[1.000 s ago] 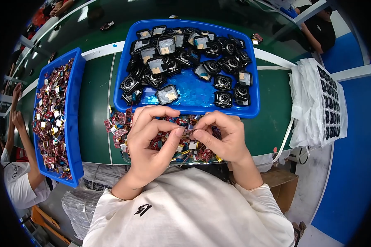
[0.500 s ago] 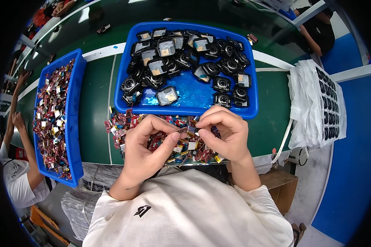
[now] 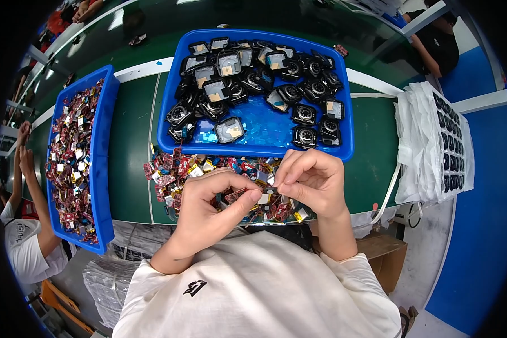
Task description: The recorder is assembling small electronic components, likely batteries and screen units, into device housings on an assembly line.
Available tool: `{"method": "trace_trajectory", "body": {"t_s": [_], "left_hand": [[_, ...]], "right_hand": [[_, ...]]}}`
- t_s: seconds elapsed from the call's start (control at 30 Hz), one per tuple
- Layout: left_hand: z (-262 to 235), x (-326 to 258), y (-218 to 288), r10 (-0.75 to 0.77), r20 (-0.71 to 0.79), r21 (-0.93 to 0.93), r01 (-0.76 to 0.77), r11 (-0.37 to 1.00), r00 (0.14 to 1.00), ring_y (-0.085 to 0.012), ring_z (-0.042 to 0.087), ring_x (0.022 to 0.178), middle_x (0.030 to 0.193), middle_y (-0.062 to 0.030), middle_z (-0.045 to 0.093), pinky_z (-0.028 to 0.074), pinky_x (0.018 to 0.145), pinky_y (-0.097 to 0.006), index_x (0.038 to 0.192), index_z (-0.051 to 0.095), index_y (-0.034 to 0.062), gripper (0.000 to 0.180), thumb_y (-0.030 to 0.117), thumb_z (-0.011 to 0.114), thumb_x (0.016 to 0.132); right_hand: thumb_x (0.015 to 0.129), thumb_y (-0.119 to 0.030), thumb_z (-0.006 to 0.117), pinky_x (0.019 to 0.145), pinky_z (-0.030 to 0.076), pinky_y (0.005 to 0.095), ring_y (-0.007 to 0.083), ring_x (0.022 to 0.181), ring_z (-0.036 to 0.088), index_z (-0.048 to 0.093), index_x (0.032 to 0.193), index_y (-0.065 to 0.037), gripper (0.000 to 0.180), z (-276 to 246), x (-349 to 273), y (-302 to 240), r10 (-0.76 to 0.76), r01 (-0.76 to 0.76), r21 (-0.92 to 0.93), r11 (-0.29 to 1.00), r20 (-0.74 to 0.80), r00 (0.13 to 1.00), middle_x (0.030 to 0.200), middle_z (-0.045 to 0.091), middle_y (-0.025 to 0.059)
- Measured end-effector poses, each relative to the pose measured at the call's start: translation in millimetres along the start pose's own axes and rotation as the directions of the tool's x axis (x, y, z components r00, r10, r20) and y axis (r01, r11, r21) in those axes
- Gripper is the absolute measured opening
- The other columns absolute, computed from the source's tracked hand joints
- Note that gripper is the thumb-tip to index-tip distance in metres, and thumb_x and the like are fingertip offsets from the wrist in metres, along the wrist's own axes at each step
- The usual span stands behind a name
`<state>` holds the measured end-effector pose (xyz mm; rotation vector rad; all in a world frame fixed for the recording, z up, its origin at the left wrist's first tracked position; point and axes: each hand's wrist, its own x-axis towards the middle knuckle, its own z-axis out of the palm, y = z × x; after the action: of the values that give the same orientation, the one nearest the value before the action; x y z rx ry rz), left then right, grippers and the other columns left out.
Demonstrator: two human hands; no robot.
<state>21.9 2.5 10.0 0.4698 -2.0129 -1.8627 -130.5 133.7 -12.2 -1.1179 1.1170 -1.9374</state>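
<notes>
My left hand (image 3: pixel 211 205) pinches a small circuit board, now mostly hidden by thumb and forefinger. Close beside it, my right hand (image 3: pixel 315 183) has thumb and forefinger closed on a small black part (image 3: pixel 270 190) that lies between the two hands. Whether that part is joined to the board I cannot tell. Under both hands spreads a pile of red circuit boards (image 3: pixel 169 177) with white and yellow pieces among them. Just beyond stands a blue tray (image 3: pixel 253 151) with many black watch cases (image 3: pixel 229 130), several showing their open insides.
To the left, a long blue bin (image 3: pixel 102 169) holds more red boards with small parts. White-wrapped stacks of trays with black pieces (image 3: pixel 428 141) stand at the right table edge. A cardboard box (image 3: pixel 383 256) sits below right. Co-workers' arms (image 3: pixel 31 180) show at the left.
My hands have drawn together slightly lower over the pile, and the right fingers have tilted downward. The board in my left hand shows less. At the left, a co-worker's hands have moved.
</notes>
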Motion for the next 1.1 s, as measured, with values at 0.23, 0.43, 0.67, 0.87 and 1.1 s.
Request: {"method": "trace_trajectory", "body": {"t_s": [0.23, 0.43, 0.67, 0.87, 1.1], "left_hand": [[7.6, -1.3, -4.3, -0.116, -0.002, -0.099, 0.115, 0.988, 0.993, -0.0093, 0.061, 0.068, 0.076, -0.0067, 0.067, 0.047, 0.062, -0.023, 0.086, 0.066, -0.002, 0.009, 0.005, 0.069, 0.081], [5.4, 2.1, -2.3, 0.028, 0.08, -0.026, -0.026, 0.999, 0.996, -0.0086, 0.06, 0.067, 0.075, -0.0062, 0.066, 0.047, 0.061, -0.023, 0.085, 0.065, -0.0026, 0.008, 0.004, 0.067, 0.083], [-11.3, -5.0, -2.4, 0.055, -0.103, -0.194, -0.074, 0.978, 0.993, -0.0076, 0.057, 0.069, 0.082, -0.0051, 0.062, 0.046, 0.061, -0.02, 0.091, 0.062, -0.0041, 0.007, 0.001, 0.064, 0.086], [-22.5, -5.7, -0.7, 0.084, -0.183, -0.193, -0.12, 0.974, 0.98, -0.0073, 0.057, 0.07, 0.083, -0.0049, 0.062, 0.046, 0.062, -0.02, 0.091, 0.062, -0.004, 0.008, 0.002, 0.064, 0.087], [-36.5, -11.3, -7.1, 0.151, -0.231, -0.177, -0.195, 0.965, 0.961, -0.0075, 0.057, 0.07, 0.083, -0.0054, 0.062, 0.046, 0.063, -0.02, 0.09, 0.061, -0.0046, 0.008, 0.003, 0.064, 0.087]], "right_hand": [[0.08, 0.007, 0.066, 0.074, 0.05, 0.0273, 0.0159, 0.083, 0.061, 0.055, 0.084, 0.0, 0.014, -0.4, -1.4, -1.6, 0.095, -0.106, 0.126, 0.986, 0.093, 0.991, 0.088, 0.063, 0.013], [0.08, 0.008, 0.066, 0.071, 0.05, 0.0263, 0.0142, 0.08, 0.061, 0.056, 0.086, 0.001, 0.013, 4.8, -0.5, 3.9, 0.011, -0.012, -0.026, 1.0, -0.038, 0.999, 0.088, 0.063, 0.012], [0.065, 0.001, 0.076, 0.059, 0.046, 0.027, 0.0177, 0.065, 0.056, 0.063, 0.085, -0.003, 0.024, 9.1, 1.5, 10.2, -0.211, 0.156, -0.737, 0.658, 0.019, 0.977, 0.08, 0.066, 0.0059], [0.063, -0.002, 0.068, 0.07, 0.048, 0.0335, 0.0252, 0.083, 0.057, 0.065, 0.076, -0.005, 0.014, 17.2, 13.1, 3.2, -0.27, 0.311, -0.778, 0.546, 0.189, 0.944, 0.097, 0.066, 0.0076], [0.068, -0.003, 0.067, 0.072, 0.047, 0.0359, 0.0279, 0.082, 0.059, 0.065, 0.079, -0.001, 0.012, 16.5, 29.0, -9.1, -0.158, 0.319, -0.838, 0.444, 0.277, 0.948, 0.095, 0.065, 0.0126]]}}
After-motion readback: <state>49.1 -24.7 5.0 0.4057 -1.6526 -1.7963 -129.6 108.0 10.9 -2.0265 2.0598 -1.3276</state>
